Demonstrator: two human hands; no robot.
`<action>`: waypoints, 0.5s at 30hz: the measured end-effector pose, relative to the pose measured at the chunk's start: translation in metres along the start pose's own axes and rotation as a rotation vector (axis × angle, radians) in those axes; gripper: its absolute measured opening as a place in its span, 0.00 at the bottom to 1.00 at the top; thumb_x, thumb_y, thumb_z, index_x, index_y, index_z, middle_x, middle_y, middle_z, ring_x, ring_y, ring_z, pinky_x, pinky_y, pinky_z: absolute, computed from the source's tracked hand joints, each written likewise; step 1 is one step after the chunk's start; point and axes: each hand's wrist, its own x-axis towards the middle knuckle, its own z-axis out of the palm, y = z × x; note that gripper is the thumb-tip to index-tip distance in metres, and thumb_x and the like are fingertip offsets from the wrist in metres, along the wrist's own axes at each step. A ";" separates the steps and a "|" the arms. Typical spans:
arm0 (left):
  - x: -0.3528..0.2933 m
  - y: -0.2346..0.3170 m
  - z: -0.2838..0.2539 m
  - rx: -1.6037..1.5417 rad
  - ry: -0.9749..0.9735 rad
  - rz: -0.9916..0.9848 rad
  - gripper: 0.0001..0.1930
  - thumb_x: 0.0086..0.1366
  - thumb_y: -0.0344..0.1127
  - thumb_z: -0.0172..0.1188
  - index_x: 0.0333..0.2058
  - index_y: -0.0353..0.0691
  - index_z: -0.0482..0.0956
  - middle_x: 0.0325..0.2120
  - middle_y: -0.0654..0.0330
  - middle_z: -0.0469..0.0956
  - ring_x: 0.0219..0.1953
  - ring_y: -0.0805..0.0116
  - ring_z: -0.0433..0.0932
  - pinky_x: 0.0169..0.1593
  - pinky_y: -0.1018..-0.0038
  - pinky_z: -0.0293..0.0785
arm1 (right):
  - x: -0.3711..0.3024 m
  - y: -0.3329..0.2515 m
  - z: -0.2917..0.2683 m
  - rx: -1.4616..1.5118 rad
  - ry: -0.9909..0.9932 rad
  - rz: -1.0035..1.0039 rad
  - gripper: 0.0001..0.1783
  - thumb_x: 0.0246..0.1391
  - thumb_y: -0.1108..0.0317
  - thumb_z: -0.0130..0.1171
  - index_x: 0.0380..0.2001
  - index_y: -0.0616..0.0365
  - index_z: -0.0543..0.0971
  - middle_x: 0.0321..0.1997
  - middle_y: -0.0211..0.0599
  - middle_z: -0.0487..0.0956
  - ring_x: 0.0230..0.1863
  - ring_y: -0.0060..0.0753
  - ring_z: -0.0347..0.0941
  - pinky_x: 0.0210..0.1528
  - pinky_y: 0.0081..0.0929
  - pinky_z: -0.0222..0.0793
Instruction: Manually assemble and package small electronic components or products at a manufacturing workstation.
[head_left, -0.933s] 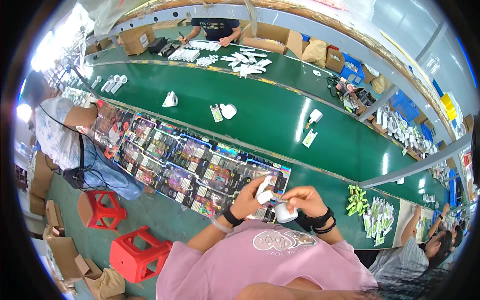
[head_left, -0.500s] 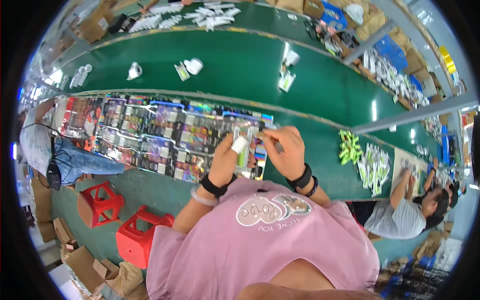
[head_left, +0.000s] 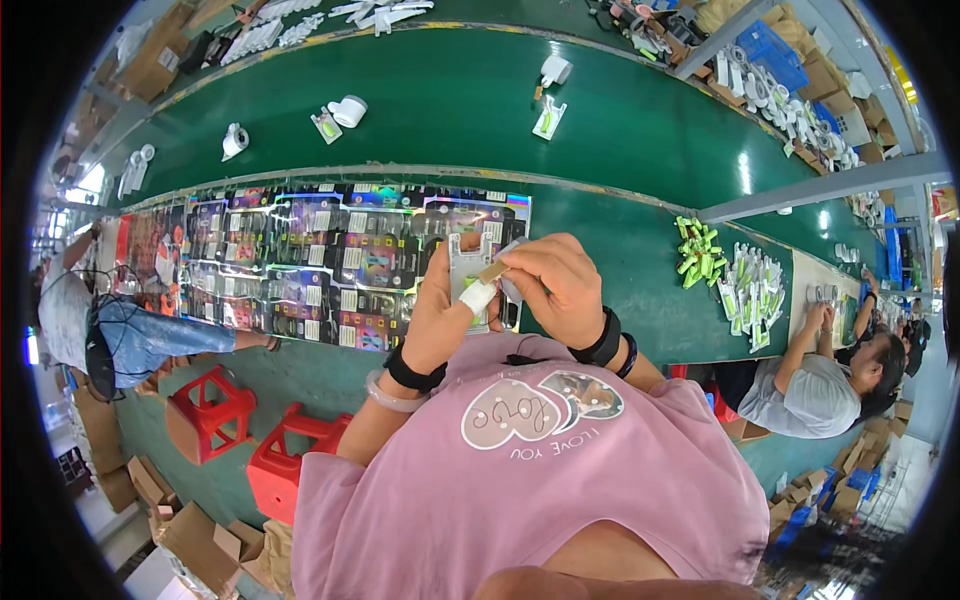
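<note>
My left hand (head_left: 432, 318) is closed around a white plastic housing (head_left: 466, 264) with a notched far end and a bit of green showing lower down. A white wrap (head_left: 477, 295) covers the left thumb. My right hand (head_left: 562, 292) pinches a small tan strip (head_left: 493, 271) and lays it across the housing's right side. Something pale and thin shows by the right fingertips, too hidden to name. Beneath both hands lie shiny printed sheets (head_left: 310, 245) on the green table.
To the right are a pile of green cylinders (head_left: 697, 252) and a heap of white-and-green parts (head_left: 752, 295). Beyond runs a green belt (head_left: 420, 115) with scattered white parts. A grey metal bar (head_left: 830, 188) crosses at right. Red stools (head_left: 208, 412) stand left; a co-worker (head_left: 810, 390) sits right.
The housing is turned so its notched end shows, and the tan strip has come over it in my right fingers. The whole view has shifted, with belt parts appearing higher and farther left.
</note>
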 end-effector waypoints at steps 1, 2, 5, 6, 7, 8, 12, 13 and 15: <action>-0.001 0.000 0.001 0.061 -0.023 0.024 0.26 0.62 0.25 0.50 0.58 0.37 0.55 0.32 0.59 0.71 0.27 0.75 0.73 0.29 0.77 0.76 | 0.001 -0.002 -0.001 0.000 -0.015 0.000 0.11 0.39 0.79 0.66 0.29 0.58 0.79 0.29 0.33 0.80 0.29 0.35 0.74 0.34 0.27 0.68; -0.001 0.001 0.002 0.060 -0.024 0.022 0.26 0.62 0.25 0.50 0.58 0.37 0.55 0.32 0.59 0.71 0.27 0.75 0.73 0.29 0.77 0.76 | 0.002 -0.003 -0.002 -0.003 -0.026 0.000 0.11 0.39 0.79 0.66 0.29 0.58 0.79 0.30 0.33 0.80 0.30 0.35 0.74 0.34 0.27 0.68; -0.001 0.004 0.005 0.058 -0.021 0.009 0.26 0.62 0.25 0.50 0.58 0.37 0.54 0.33 0.60 0.71 0.29 0.76 0.72 0.31 0.77 0.76 | 0.000 0.005 -0.001 0.020 -0.023 -0.075 0.12 0.37 0.78 0.67 0.29 0.58 0.79 0.29 0.32 0.80 0.29 0.34 0.74 0.35 0.28 0.68; 0.000 0.005 0.004 0.105 -0.032 0.021 0.26 0.62 0.25 0.49 0.58 0.37 0.55 0.34 0.60 0.71 0.29 0.77 0.72 0.31 0.78 0.75 | 0.001 0.006 0.000 0.020 -0.024 -0.074 0.12 0.37 0.78 0.67 0.29 0.58 0.79 0.29 0.32 0.80 0.29 0.34 0.74 0.35 0.28 0.68; 0.000 0.006 0.004 0.153 -0.042 0.033 0.25 0.62 0.26 0.48 0.58 0.37 0.55 0.34 0.60 0.71 0.29 0.78 0.71 0.31 0.78 0.75 | 0.002 0.007 0.001 0.021 -0.007 -0.084 0.11 0.38 0.76 0.67 0.30 0.55 0.80 0.30 0.31 0.80 0.29 0.32 0.75 0.35 0.28 0.67; 0.000 0.006 0.003 0.152 -0.041 0.033 0.25 0.62 0.26 0.48 0.58 0.37 0.55 0.34 0.60 0.71 0.29 0.78 0.71 0.31 0.78 0.75 | 0.002 0.008 0.001 0.023 0.010 -0.095 0.11 0.39 0.73 0.67 0.30 0.53 0.80 0.30 0.30 0.81 0.29 0.30 0.75 0.35 0.27 0.66; -0.001 0.008 0.006 0.241 -0.065 0.111 0.23 0.62 0.26 0.47 0.57 0.36 0.58 0.37 0.60 0.71 0.30 0.79 0.71 0.31 0.80 0.73 | 0.003 0.007 0.001 0.033 0.000 -0.087 0.13 0.35 0.77 0.69 0.29 0.54 0.80 0.31 0.31 0.79 0.29 0.35 0.72 0.34 0.28 0.68; -0.001 0.009 0.007 0.273 -0.050 0.122 0.22 0.62 0.26 0.46 0.56 0.36 0.59 0.38 0.60 0.71 0.30 0.79 0.71 0.31 0.81 0.73 | 0.004 0.007 0.000 0.036 -0.012 -0.088 0.13 0.34 0.76 0.69 0.29 0.53 0.80 0.31 0.30 0.79 0.30 0.35 0.71 0.34 0.28 0.67; -0.002 0.009 0.007 0.291 -0.057 0.135 0.22 0.62 0.26 0.46 0.56 0.36 0.60 0.38 0.60 0.71 0.30 0.78 0.71 0.31 0.81 0.72 | 0.004 0.007 -0.001 0.038 -0.024 -0.092 0.14 0.34 0.76 0.69 0.28 0.52 0.80 0.32 0.30 0.78 0.30 0.35 0.71 0.33 0.28 0.67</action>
